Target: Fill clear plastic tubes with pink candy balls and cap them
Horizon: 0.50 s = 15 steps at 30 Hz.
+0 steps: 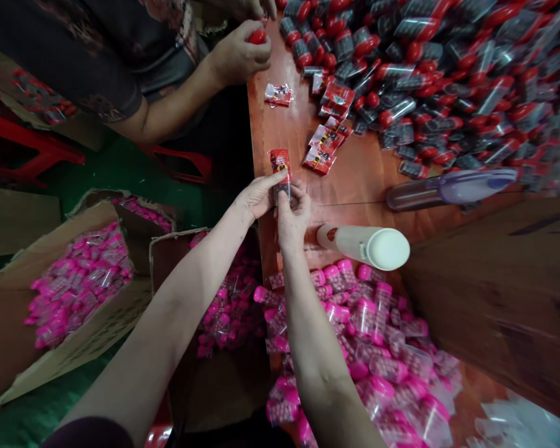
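Observation:
A small red printed label sleeve [279, 159] stands up between my two hands at the left edge of the table. My left hand [260, 194] pinches it from the left, thumb laid across its front. From below, my right hand [294, 214] closes on its darker lower part, thumb pressed against it. Whether a small bottle is inside the sleeve is hidden by my fingers. Just to the right lie several flat red printed sleeves [321, 149], and one more small stack of sleeves [278, 94] is farther up.
Red-capped bottles [401, 118] are heaped at the back right, pink-capped bottles [378, 367] in front. A white bottle [368, 244] and a purple-topped bottle [448, 188] lie between. Cartons [65, 224] stand at left. Across, a co-worker's hand [242, 53] holds a red-capped item.

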Available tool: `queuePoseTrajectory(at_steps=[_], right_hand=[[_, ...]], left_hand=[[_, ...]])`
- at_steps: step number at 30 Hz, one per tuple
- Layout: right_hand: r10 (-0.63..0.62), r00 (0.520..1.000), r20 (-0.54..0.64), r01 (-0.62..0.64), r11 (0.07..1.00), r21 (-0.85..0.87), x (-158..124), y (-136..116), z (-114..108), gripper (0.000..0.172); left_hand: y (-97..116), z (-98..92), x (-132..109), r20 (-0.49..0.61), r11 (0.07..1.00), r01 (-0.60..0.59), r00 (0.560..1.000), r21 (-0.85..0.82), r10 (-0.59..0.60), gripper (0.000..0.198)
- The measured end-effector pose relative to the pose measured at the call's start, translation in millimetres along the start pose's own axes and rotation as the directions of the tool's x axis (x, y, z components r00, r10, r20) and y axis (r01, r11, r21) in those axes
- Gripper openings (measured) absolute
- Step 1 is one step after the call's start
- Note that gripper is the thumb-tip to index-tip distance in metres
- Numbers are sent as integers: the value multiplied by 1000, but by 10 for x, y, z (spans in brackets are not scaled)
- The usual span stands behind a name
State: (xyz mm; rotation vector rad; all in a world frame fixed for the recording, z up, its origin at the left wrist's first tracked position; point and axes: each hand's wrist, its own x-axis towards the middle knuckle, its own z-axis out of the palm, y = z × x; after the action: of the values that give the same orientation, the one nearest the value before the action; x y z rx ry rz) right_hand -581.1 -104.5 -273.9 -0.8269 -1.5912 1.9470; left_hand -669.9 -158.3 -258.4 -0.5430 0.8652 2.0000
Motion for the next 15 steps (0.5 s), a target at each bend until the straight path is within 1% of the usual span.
queuePoseTrajectory(at_steps=[4,9,12,15], right_hand=[[-12,1000,-26,11,999,-49,-25,40,3,25],[5,1000,-19,-7,997,-70,-33,38,-29,35],[38,999,1,-38,999,-37,-12,-1,-29,38],[62,997,38,-63,998,12,7,-18,-10,39]], left_hand=[[-16,-33,-40,3,1000,8,1000,10,-8,18],[-78,-82,-109,-16,998,-23,1000,54,24,13],[-37,-64,-142,2,999,-19,1000,31,19,12],[21,-29,-139,-1,1000,-23,1000,-21,23,18]])
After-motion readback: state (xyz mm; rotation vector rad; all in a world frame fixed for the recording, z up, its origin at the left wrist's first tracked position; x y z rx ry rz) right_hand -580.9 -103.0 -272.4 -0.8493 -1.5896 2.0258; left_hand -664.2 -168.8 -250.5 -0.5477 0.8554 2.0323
